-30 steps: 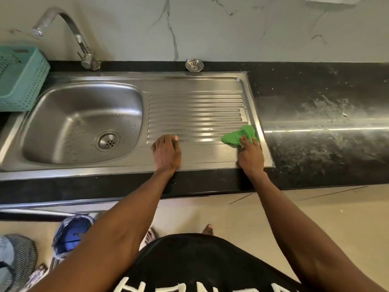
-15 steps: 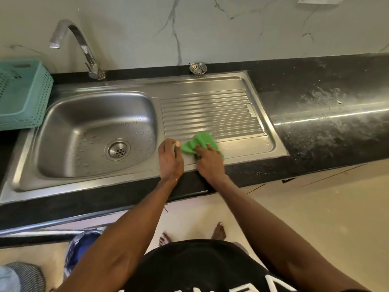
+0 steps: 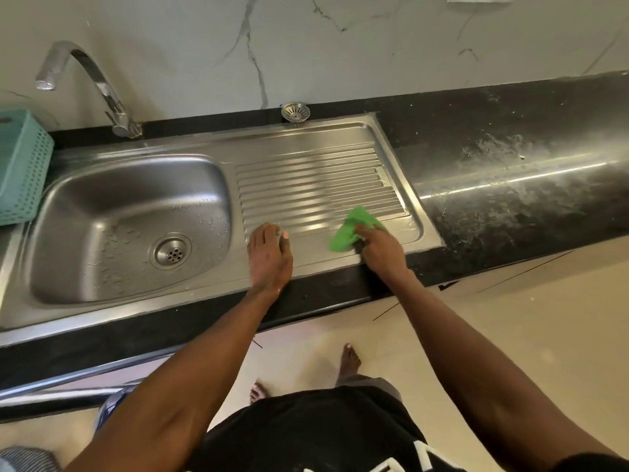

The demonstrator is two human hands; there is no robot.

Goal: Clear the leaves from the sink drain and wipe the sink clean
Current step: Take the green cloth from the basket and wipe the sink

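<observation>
- Stainless steel sink (image 3: 306,141) set into a black countertop (image 3: 510,158); basin on the left, ribbed drainboard (image 3: 316,185) on the right
- Drain (image 3: 172,251) at the bottom of the basin, its strainer holes showing, with water droplets scattered over the basin floor around it
- Left hand (image 3: 269,258) lies flat on the front edge of the drainboard, fingers straight and together, grasping nothing
- Right hand (image 3: 377,248) presses a green cloth (image 3: 350,229) onto the near right part of the drainboard; its fingers lie over the cloth, and whether they curl round it cannot be told
- Cloth bunched, its far end reaching onto the lowest ribs
- Curved faucet (image 3: 98,86) behind the basin; a loose round strainer (image 3: 295,112) on the countertop behind the drainboard
- Teal perforated basket (image 3: 20,165) at the left edge, beside the basin
- Bare feet on the pale floor below
</observation>
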